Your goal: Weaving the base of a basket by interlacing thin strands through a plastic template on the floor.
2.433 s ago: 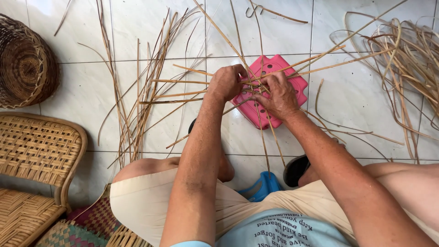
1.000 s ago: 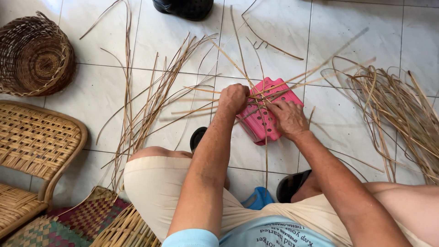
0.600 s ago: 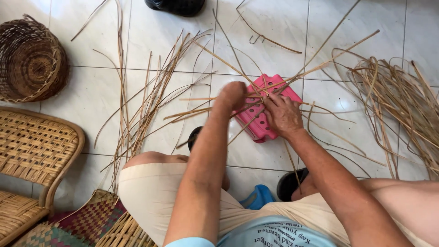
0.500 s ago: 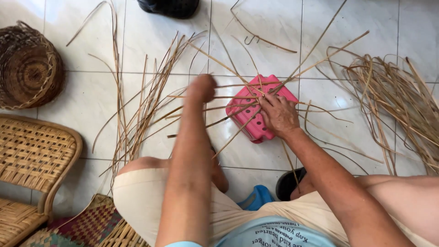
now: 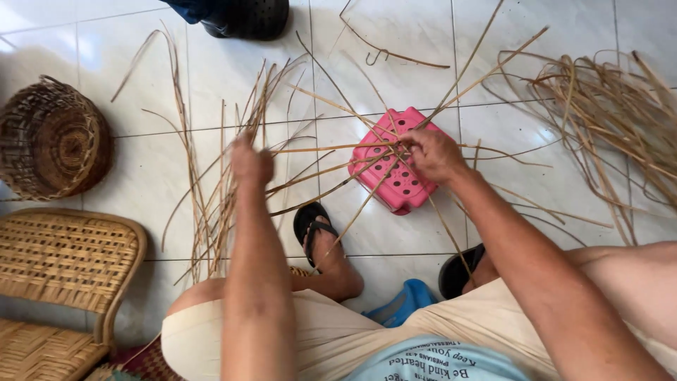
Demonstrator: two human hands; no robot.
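Left hand (image 5: pixel 252 161) fisted on cane strip (image 5: pixel 321 147), strip lay horizontal toward right hand (image 5: pixel 431 154), which pinched crossing over pink stool (image 5: pixel 395 171); fingertips hidden.

Dry, matt rattan strips (image 5: pixel 331 148), pale tan and fibrous, cross a pink stool (image 5: pixel 395 173) of smooth moulded plastic pierced with round holes. The floor tiles (image 5: pixel 141 162) are glossy white ceramic, throwing back soft light. A round basket (image 5: pixel 56 141) shows dark, rough wickerwork, while a woven cane chair seat (image 5: pixel 60 257) looks lighter and tightly plaited. A loose heap of cane (image 5: pixel 613 106) lies coarse and straw-like. Black sandals (image 5: pixel 314 226) appear rubbery and matt.
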